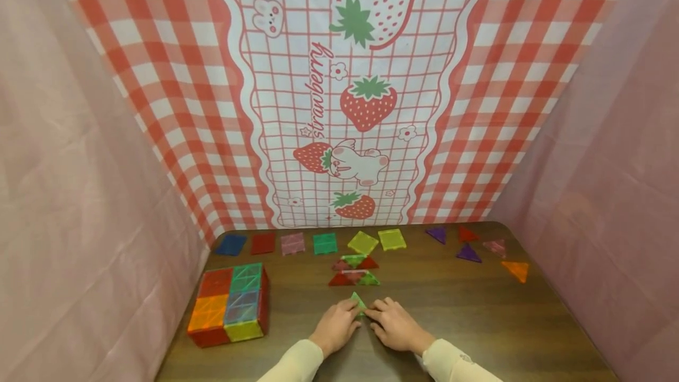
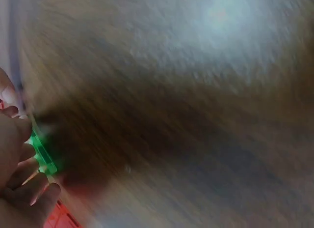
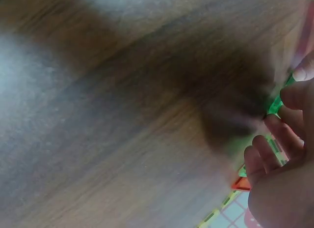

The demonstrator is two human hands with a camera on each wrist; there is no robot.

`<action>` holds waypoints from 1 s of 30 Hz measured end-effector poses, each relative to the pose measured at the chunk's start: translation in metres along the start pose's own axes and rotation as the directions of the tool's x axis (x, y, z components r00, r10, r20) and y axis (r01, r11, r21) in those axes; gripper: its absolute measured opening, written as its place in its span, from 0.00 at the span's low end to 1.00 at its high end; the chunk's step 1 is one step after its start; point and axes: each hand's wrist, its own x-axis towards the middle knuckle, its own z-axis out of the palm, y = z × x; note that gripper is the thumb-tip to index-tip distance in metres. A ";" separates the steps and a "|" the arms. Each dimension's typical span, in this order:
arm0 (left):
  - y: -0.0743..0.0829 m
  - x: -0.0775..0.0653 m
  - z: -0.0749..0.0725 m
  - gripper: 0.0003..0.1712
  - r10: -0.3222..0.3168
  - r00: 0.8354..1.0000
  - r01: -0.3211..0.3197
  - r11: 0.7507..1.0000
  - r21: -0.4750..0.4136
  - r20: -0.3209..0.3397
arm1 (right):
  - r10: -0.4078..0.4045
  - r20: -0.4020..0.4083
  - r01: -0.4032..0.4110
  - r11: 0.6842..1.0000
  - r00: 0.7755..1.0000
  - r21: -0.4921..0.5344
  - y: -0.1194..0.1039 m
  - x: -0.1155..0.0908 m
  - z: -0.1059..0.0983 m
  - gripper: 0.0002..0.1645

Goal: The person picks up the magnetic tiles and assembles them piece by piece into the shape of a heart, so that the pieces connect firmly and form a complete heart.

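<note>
A translucent green triangle tile stands between my two hands over the table. My left hand pinches its left side, fingers partly covering it. From the other side my right hand grips its right corner with the fingertips. In the left wrist view a strip of the green tile shows beside the fingers, while the right wrist view has the green tile at the fingertips. Just beyond the hands lies a row of red, pink and green triangles, with a similar row behind it.
To the left stands a block of coloured square tiles. Along the back edge lie several square tiles, among them a blue one and a yellow one. Loose triangles, including an orange one, are at the back right. Curtains enclose the table.
</note>
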 end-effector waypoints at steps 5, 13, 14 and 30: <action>-0.004 0.001 -0.003 0.12 0.013 1.000 -0.011 0.998 0.062 -0.025 | -0.010 -0.037 0.010 1.000 0.999 0.001 0.002 -0.002 0.002 0.23; -0.009 -0.002 -0.007 0.05 -0.013 0.999 0.014 0.999 0.033 -0.035 | 0.145 -0.088 -0.142 0.989 0.986 0.032 0.032 -0.017 -0.009 0.21; -0.010 -0.002 -0.007 0.04 -0.019 0.999 0.020 0.999 0.027 -0.035 | 0.175 -0.101 -0.173 0.985 0.979 0.025 0.042 -0.018 -0.012 0.20; -0.017 0.000 -0.014 0.07 -0.058 0.998 0.057 0.998 0.011 0.029 | 0.704 0.187 -0.725 0.684 0.685 0.082 0.199 -0.042 -0.090 0.39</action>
